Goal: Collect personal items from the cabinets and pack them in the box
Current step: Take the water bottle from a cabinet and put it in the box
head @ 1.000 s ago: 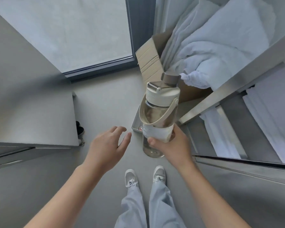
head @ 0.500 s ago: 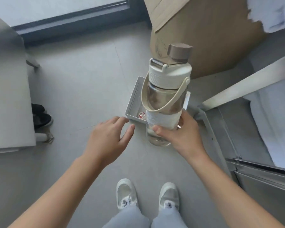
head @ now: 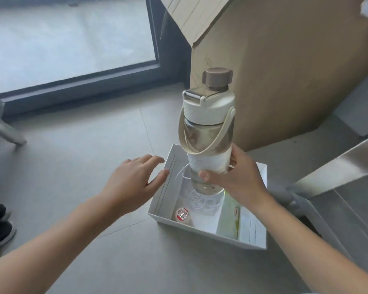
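Water bottle point(head: 208, 128): upright, long axis vertical, gripped low by right hand point(head: 234, 179) fingers point(head: 237, 152), directly over white box point(head: 164, 194). Left hand point(head: 132, 183): fingers loosely spread, empty, beside the box's left wall.

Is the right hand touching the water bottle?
Touching. The head view shows the right hand gripping the water bottle round its lower body.
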